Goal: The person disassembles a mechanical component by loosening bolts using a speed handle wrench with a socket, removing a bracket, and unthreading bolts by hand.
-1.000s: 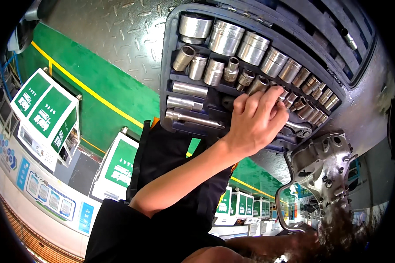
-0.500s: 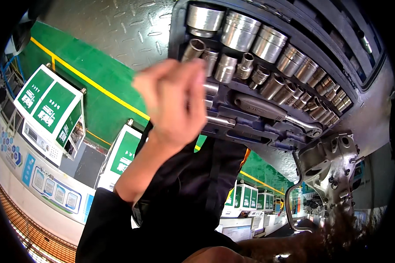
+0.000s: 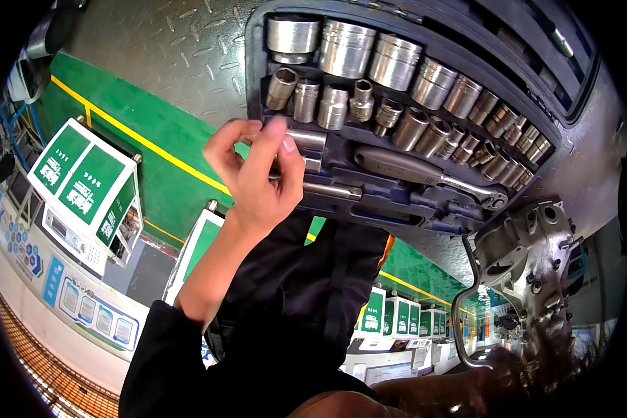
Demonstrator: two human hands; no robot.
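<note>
My left hand (image 3: 261, 171) is raised at the left edge of an open socket-set case (image 3: 390, 177), its fingers apart and bent, with nothing visible between them. Its fingertips overlap the left end of a short steel cylinder (image 3: 306, 139); I cannot tell whether they touch it. Beside the hand a slim steel bar (image 3: 334, 191) lies in its slot. Further right rests a ratchet wrench (image 3: 404, 166) with a dark handle. Large sockets (image 3: 347, 49) fill the back row, and smaller sockets (image 3: 334, 108) stand in front of them. My right hand does not show.
The case sits on a tread-patterned metal surface (image 3: 202, 63). To its right stands a metal casting (image 3: 529, 258), with a bent metal bar (image 3: 458, 306) beside it. Green and white cabinets (image 3: 83, 174) stand on the green floor (image 3: 125, 111) at the left.
My left hand has drawn slightly back toward me and left, its fingers now spread where they were bunched and blurred. The case appears shifted left in the picture.
</note>
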